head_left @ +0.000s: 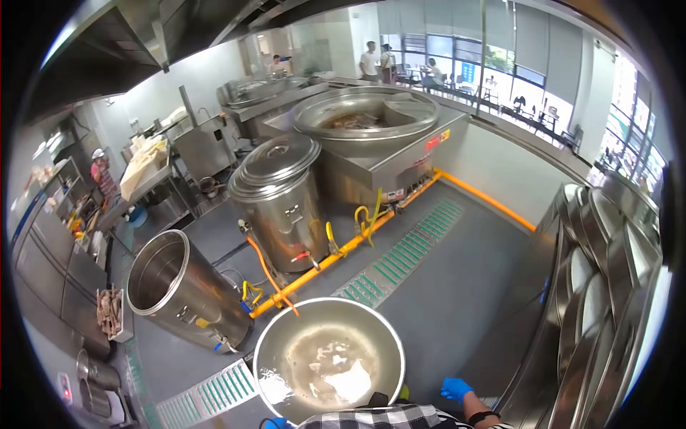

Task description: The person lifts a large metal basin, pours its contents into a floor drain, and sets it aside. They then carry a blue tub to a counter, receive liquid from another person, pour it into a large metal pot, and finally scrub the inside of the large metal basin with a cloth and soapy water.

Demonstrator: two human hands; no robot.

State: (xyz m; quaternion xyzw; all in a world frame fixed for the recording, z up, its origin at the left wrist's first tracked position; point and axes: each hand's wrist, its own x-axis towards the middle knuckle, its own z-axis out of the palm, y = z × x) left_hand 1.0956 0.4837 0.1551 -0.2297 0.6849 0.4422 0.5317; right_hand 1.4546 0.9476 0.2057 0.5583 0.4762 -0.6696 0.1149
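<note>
Blue-gloved, the right hand [456, 390] is apart from the wide metal basin [391, 336], fingers loosely bent and partly open. The left hand [277, 423], seemingly near the basin's lower rim, is cut off; its fingers cannot be told. The stove's [389, 166] red label [433, 143] is unreadable.

The blue-gloved right hand [456, 388] is held low, its wrist [474, 407] left bare; the left hand [276, 423] is mostly cut off by the bottom edge.
</note>
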